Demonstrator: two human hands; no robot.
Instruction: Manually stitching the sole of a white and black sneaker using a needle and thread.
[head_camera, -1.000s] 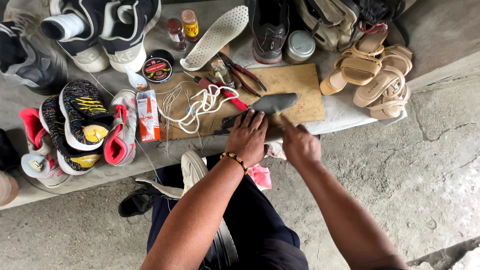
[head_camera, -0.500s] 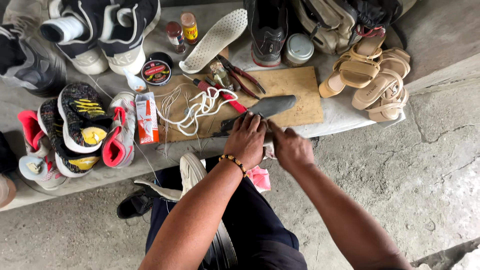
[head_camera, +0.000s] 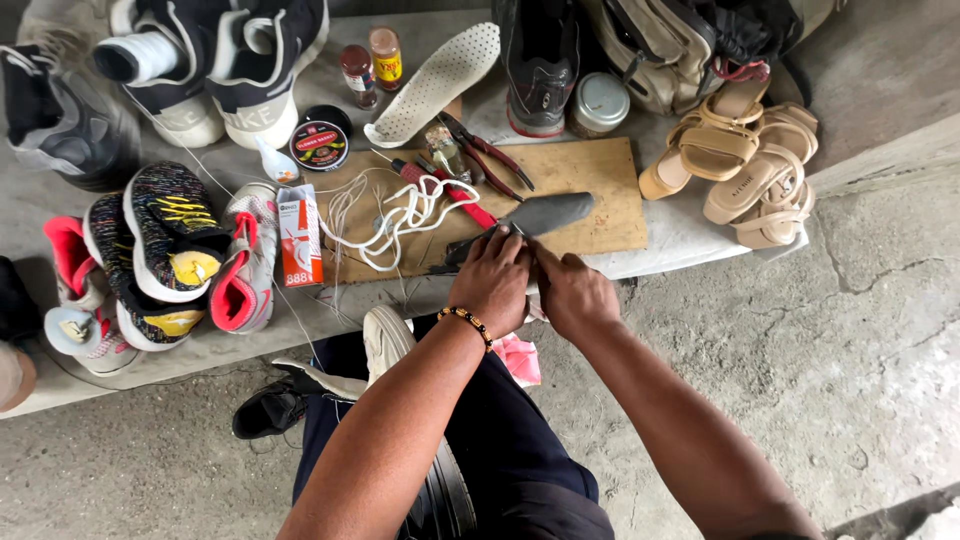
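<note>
A dark grey insole (head_camera: 552, 212) lies across a wooden board (head_camera: 600, 185) on the low concrete ledge. My left hand (head_camera: 495, 285), with a bead bracelet on its wrist, grips the insole's near end and covers it. My right hand (head_camera: 572, 295) is pressed against the left, its fingers curled on the same end of the insole. What lies under the fingers is hidden. A tangle of white laces (head_camera: 410, 215) sits on the board just left of my hands. A white shoe (head_camera: 385, 340) rests on my lap.
Red-handled pliers (head_camera: 490, 160), a white insole (head_camera: 435, 70), a round black tin (head_camera: 320, 145), a glue box (head_camera: 298, 235), small bottles (head_camera: 360, 70) and a metal can (head_camera: 600, 100) crowd the ledge. Colourful sneakers (head_camera: 165, 250) are at the left, tan sandals (head_camera: 745, 165) at the right.
My right hand has moved left and now touches the left hand at the insole's near end. The left hand has stayed on the insole.
</note>
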